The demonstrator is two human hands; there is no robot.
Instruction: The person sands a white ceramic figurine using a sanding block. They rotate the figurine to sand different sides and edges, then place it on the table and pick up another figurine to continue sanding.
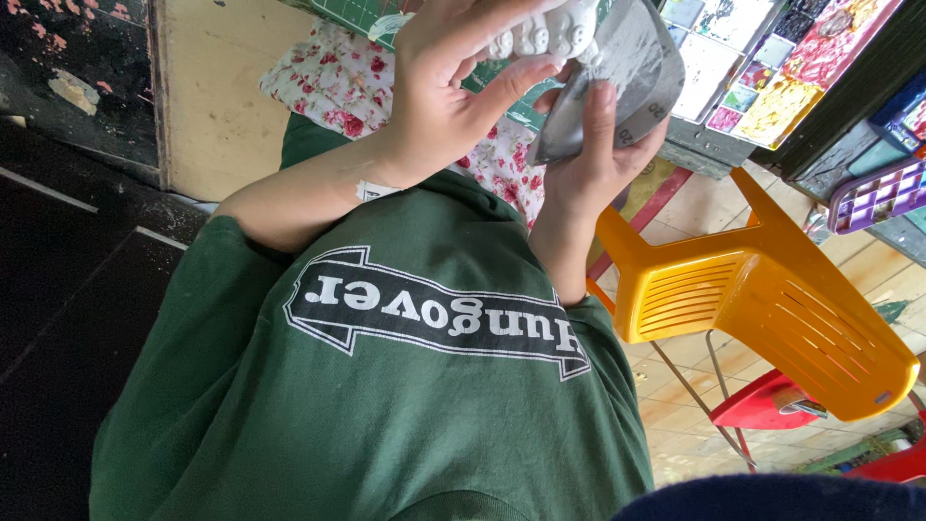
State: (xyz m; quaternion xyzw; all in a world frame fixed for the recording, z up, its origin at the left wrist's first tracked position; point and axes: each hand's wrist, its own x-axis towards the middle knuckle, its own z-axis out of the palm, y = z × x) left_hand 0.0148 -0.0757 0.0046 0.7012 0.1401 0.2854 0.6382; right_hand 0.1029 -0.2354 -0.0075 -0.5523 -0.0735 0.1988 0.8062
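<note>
1. A yellow plastic chair (772, 309) with a slatted back stands at the right; a red chair (772, 400) sits just behind it
2. A paint-smeared palette (772, 68) lies at the top right; a purple compartment tray (878, 193) is near it
3. A floral cloth (333, 82) lies at the top

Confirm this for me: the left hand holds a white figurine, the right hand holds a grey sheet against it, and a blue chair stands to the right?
Not quite: the chair is yellow, as the head view shows. The left hand does hold the white figurine, and the right hand the grey sheet.
</note>
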